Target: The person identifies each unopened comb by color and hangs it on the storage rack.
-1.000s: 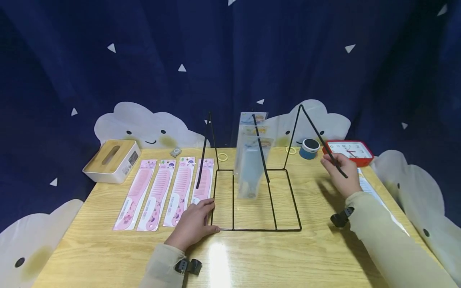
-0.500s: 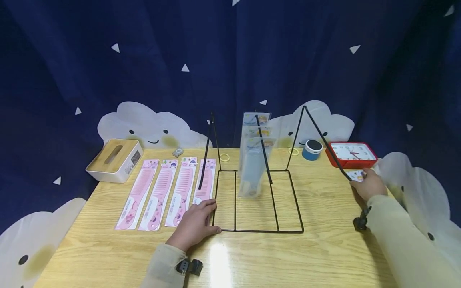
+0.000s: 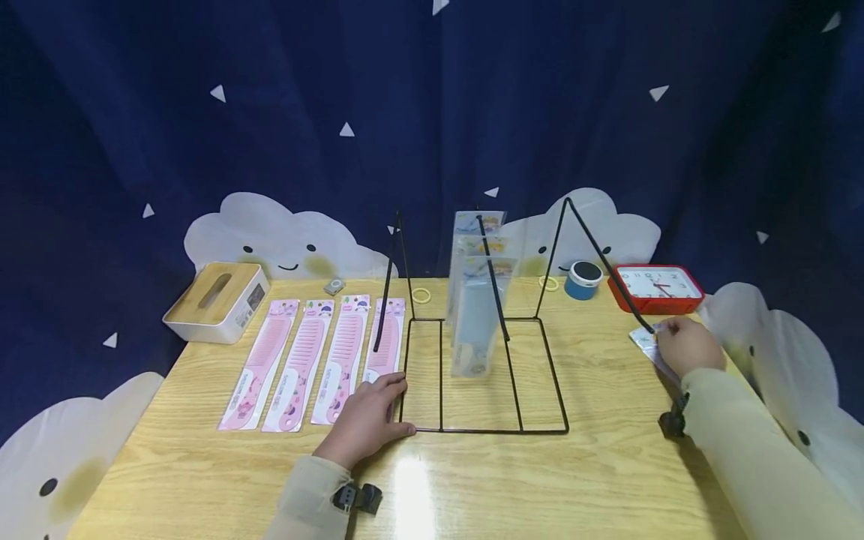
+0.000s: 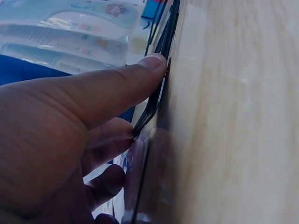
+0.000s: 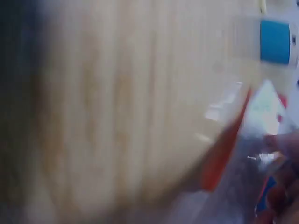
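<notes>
My left hand (image 3: pixel 364 421) grips the front left corner of a black wire display rack (image 3: pixel 479 432). In the left wrist view its thumb (image 4: pixel 135 77) presses on the front wire, with the fingers around the corner. Several packaged pale-blue combs (image 3: pixel 475 315) hang one behind another from the rack's middle arm. At the far right, my right hand (image 3: pixel 691 349) pinches the top of a packaged comb (image 3: pixel 648 340), beside the tip of the rack's right arm. The right wrist view is blurred, but clear wrapping (image 5: pixel 233 172) shows at the fingers.
Several packaged pink combs (image 3: pixel 324 356) lie in a row left of the rack. Behind stand a tissue box (image 3: pixel 219 304), a blue round speaker (image 3: pixel 583 280) and a red clock (image 3: pixel 658 289). Two yellow rings (image 3: pixel 421 295) and a small grey gadget (image 3: pixel 334 286) lie near the back edge.
My right hand moved from the rack's right arm to the packaged comb on the right and now pinches its top, drawn slightly left. My left hand has stayed on the rack's corner.
</notes>
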### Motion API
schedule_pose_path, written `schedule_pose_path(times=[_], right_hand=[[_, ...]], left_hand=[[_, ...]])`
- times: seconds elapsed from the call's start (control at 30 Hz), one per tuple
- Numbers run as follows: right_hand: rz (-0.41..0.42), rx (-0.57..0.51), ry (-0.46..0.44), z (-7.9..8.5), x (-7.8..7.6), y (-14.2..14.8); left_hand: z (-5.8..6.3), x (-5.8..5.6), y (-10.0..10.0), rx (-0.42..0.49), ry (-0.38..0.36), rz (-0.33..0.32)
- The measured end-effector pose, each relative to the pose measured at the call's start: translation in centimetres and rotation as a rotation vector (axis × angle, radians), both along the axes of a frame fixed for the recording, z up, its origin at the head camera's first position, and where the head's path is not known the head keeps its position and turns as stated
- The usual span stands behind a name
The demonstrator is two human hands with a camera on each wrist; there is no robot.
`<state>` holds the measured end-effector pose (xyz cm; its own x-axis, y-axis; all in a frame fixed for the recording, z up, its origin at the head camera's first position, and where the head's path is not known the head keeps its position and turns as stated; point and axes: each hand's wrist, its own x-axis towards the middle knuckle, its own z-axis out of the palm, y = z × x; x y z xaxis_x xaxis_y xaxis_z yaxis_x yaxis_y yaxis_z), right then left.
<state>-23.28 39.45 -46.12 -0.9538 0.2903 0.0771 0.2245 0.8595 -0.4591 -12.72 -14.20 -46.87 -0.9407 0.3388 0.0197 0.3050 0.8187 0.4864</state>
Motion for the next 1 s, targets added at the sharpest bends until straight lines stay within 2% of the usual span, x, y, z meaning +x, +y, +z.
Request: schedule_pose_path(times=[0.1,0.23,0.33,0.4,0.5,0.63,0.8,0.9,1.0], right_hand=[[0.034,0.051,0.176,0.9,0.0,-1.4],[0.105,-0.016,0.424,2.8,0.8,-4.4],[0.207,-0.102,0.597,4.7,2.4,-7.6],[0.300,-0.166,0.680,6.0,3.8,-10.1],[0.451,-0.262,0.722,7.9,6.1,-14.0],[0.662,-0.393,0.733,9.7,9.0,-18.6],[0.885,-0.561,0.820,11.6,11.7,-22.8],[0.965,-0.650,0.878,12.6,12.5,-24.4],[0.996,-0.760,0.888,13.2,12.7,-25.2]], left_hand=[[0.0,0.0,0.1,0.006,-0.002,0.004],[0.1,0.1,0.1,0.006,0.000,-0.001],[0.1,0.0,0.2,0.002,-0.002,-0.005],[0.1,0.0,0.2,-0.003,-0.003,-0.003],[0.1,0.0,0.1,-0.002,-0.005,0.003],[-0.1,0.1,-0.1,0.002,-0.006,0.005],[-0.2,0.1,-0.2,0.000,-0.002,-0.001],[-0.3,0.0,-0.1,-0.002,-0.001,-0.002],[-0.2,0.0,-0.1,-0.002,0.007,0.000]])
